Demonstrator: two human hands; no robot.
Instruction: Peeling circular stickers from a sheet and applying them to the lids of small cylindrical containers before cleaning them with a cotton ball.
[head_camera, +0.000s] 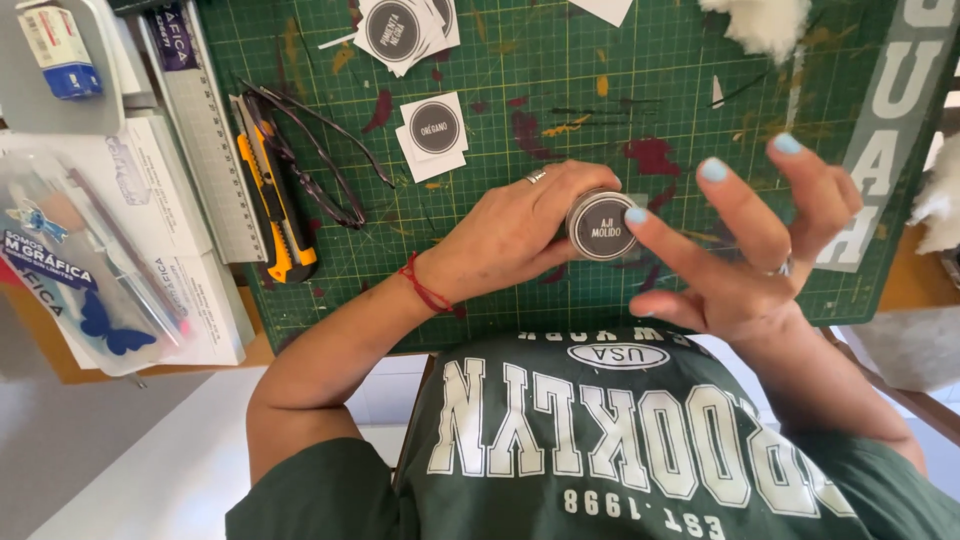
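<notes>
Green cutting mat (560, 110), paint-stained, on a wooden table. Small round jar (601, 225) at centre, dark round label on its lid. Left hand (510, 235) clamped round it; right hand (745, 250) open, one fingertip pressing the label. Utility knife (272, 200) at 9 o'clock; loose labels (433, 130) at 11.

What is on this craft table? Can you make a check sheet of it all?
Surface: green cutting mat, paint-stained.
Job's things: small round jar with a dark round label on its lid.
Clutter: round labels, yellow utility knife, glasses, metal ruler, white stuffing.
Hands: left hand grips the jar; right hand presses one fingertip on the label.
Cables: nothing seen.
Surroundings: plastic sleeves of papers at left.
</notes>
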